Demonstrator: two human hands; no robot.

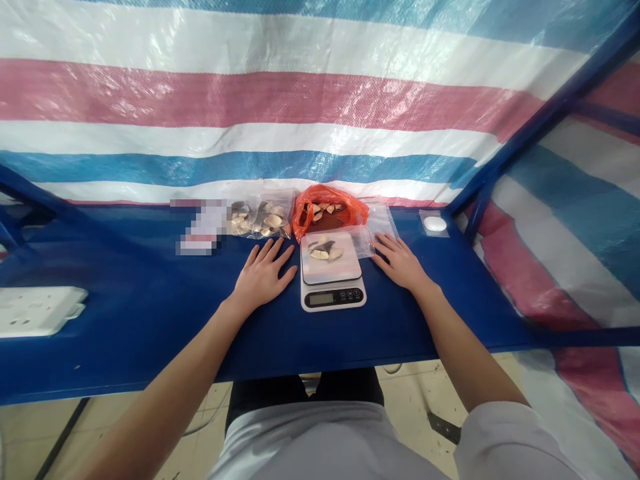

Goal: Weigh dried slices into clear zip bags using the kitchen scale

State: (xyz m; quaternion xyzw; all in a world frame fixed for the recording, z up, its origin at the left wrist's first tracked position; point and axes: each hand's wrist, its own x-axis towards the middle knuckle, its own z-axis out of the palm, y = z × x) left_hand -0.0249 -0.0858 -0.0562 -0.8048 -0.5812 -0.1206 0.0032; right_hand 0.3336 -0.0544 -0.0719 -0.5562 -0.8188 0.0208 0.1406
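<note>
"So, what lay on the blue table point(150, 320)?"
"An orange bag point(357, 210) just behind the scale point(325, 272); a clear bag of shell-like slices point(283, 202) to the scale's rear left."
"And the hands?"
"Both empty, fingers spread: left hand point(263, 273) flat left of the scale, right hand point(403, 262) right of it, touching a clear pouch point(384, 217)."
"The loose pieces point(320, 255)?"
"On the scale; keeping fingers off seemed best for a true reading."

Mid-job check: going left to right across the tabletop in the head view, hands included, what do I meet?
White power strip, pixelated item, left hand, digital scale, right hand, white oval object in a small clear bag.
</note>
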